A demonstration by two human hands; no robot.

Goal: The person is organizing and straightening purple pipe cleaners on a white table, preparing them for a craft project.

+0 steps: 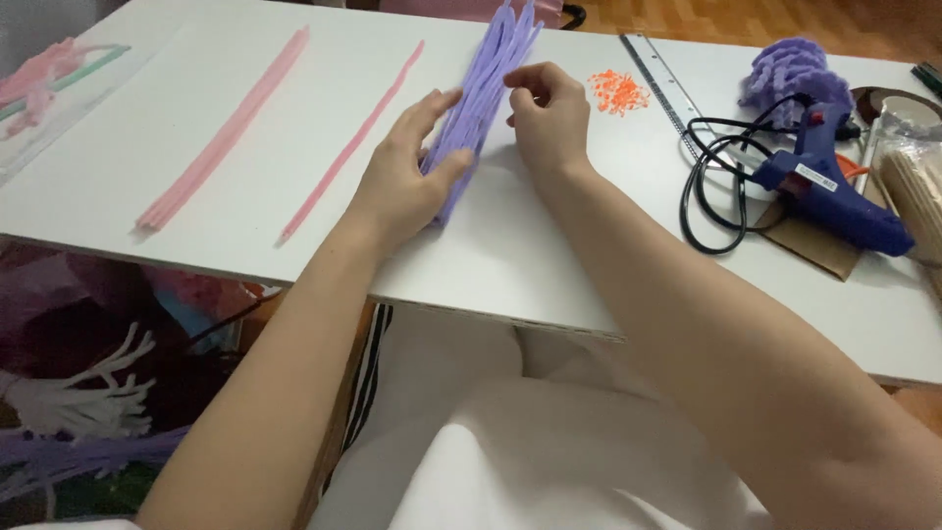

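A bundle of lilac pipe cleaners (pixel 488 79) lies on the white board (pixel 294 59), running from its near end up toward the far edge. My left hand (pixel 404 177) grips the bundle's near end, thumb and fingers around it. My right hand (pixel 549 113) pinches the stems a little further up, on the bundle's right side.
Two pink pipe-cleaner strips (pixel 228 132) (pixel 351 147) lie to the left. A small heap of orange beads (pixel 618 91), a metal ruler (pixel 659 83), a blue glue gun (pixel 834 191) with black cord, a purple fuzzy flower (pixel 790 71) and wooden sticks (pixel 917 191) sit to the right.
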